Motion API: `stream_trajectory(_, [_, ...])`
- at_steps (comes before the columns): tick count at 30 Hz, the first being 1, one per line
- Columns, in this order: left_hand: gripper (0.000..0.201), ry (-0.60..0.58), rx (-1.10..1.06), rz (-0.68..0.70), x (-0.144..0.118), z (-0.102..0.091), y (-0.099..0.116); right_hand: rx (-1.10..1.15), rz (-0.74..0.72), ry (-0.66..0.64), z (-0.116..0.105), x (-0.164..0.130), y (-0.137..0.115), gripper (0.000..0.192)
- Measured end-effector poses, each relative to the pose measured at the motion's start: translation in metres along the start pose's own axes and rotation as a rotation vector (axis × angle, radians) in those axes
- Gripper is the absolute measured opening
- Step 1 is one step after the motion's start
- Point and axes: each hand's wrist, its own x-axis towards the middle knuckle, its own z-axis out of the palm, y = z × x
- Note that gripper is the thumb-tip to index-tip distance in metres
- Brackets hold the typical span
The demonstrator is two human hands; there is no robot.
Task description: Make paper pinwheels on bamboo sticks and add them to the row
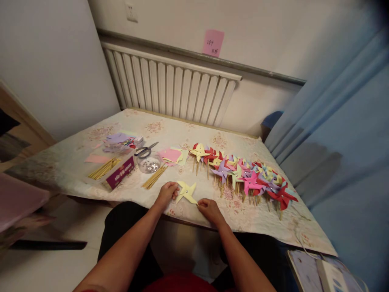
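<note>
A pale yellow paper pinwheel [186, 191] with a small pin at its centre is held between my hands at the table's front edge. My left hand [167, 195] has its fingers closed at the pinwheel's left side. My right hand [210, 211] pinches it at the lower right; whether the fingers grip a blade tip or a stick end I cannot tell. Just left of my left hand lies a small bundle of wooden sticks [154, 177]. Behind that, a clear round tub [149, 164] holds small shiny pins.
Many finished pinwheels [251, 181] on sticks lie along the right. Scissors [146, 151] rest by the tub. Coloured paper squares [173, 156] lie behind it. A purple-fronted box [120, 173] holds more sticks, with another paper pile [118, 138] beyond. A radiator [170, 83] stands behind the table.
</note>
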Motion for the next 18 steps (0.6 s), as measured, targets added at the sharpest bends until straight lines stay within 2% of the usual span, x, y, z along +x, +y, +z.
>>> stream_trajectory(10, [0.029,0.018,0.015,-0.001,-0.0029,0.0065,0.0077,-0.008,0.002,-0.051,-0.0029,-0.0010,-0.0053,0.017])
stream_trajectory(18, [0.023,0.042,0.050,-0.007,-0.0011,0.0075,0.0054,-0.024,0.004,-0.052,-0.0035,-0.0008,-0.0063,0.017])
